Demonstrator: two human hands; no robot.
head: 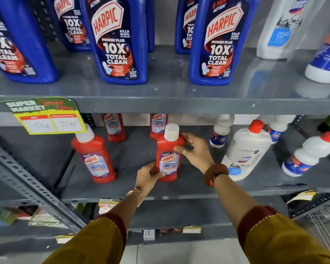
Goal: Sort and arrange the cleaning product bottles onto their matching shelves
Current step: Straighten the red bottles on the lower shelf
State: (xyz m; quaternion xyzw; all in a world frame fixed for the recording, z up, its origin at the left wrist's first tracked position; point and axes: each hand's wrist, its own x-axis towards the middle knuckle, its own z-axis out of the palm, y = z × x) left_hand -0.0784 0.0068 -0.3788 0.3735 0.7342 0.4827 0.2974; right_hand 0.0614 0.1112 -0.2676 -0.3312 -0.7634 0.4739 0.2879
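Head view looks down on grey metal shelving, and I see both hands on one red Harpic bathroom cleaner bottle [169,159] standing upright on the middle shelf [179,189], near its front edge. My left hand [148,177] is curled around the bottle's base from the left, thumb laid across the lower label. My right hand [195,150] cups the bottle's shoulder from the right, its fingers [179,148] pressed flat on the red plastic just under the white cap [171,132]. So both hands are closed on this bottle, with no gap I can make out. A gold watch [136,193] sits on the left wrist and a brown beaded band [215,173] on the right.

To the left on the same shelf stands a second red bottle [94,159], tilted in this wide lens, and two more red bottles [113,126] stand at the back. To the right, well apart from the held bottle, white Domex bottles [246,149] with red caps take up the shelf's other side.

On the upper shelf [160,103], large blue Harpic bottles [120,40] stand in rows, with white bottles [280,27] at the far right. A yellow and green price tag [46,115] hangs from that shelf's front edge at the left; its handwritten figures are too blurred for me to read.
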